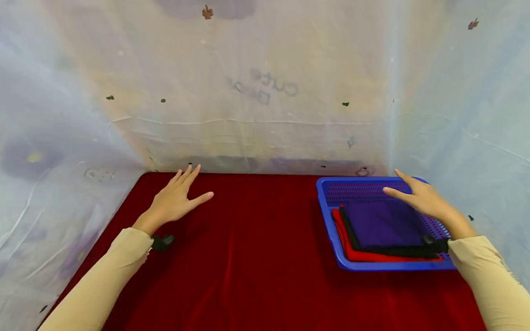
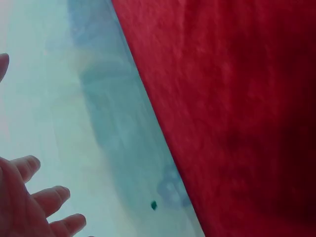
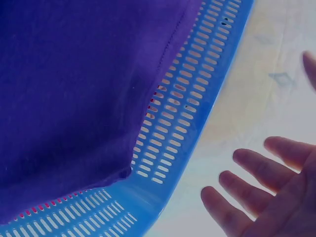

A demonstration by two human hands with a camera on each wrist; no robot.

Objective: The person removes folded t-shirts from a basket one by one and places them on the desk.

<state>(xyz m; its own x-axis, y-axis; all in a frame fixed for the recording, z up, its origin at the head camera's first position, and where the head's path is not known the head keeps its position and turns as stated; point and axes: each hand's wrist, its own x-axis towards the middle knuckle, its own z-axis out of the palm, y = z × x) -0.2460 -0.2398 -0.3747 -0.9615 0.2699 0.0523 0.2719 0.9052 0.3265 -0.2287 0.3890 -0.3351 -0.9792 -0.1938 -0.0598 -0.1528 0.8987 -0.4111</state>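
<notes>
A blue plastic basket [image 1: 327, 230] with slotted sides sits at the right of the red cloth-covered table. Folded cloths lie stacked in it: a purple cloth [image 1: 381, 225] on top, a black cloth [image 1: 397, 251] under it and a red cloth [image 1: 364, 256] lowest. My right hand [image 1: 426, 198] is over the basket's right side, fingers spread and holding nothing. In the right wrist view, the purple cloth [image 3: 89, 89] fills the upper left. On the left, my left hand [image 1: 171, 200] hovers over the table with fingers apart and nothing in its grasp.
The red cloth [image 1: 256, 239] covers the table up to the back. Pale patterned sheeting [image 1: 265, 82] hangs behind and along both sides, close to the table's edges. Dark wrist straps [image 1: 162, 242] sit at the sleeve cuffs.
</notes>
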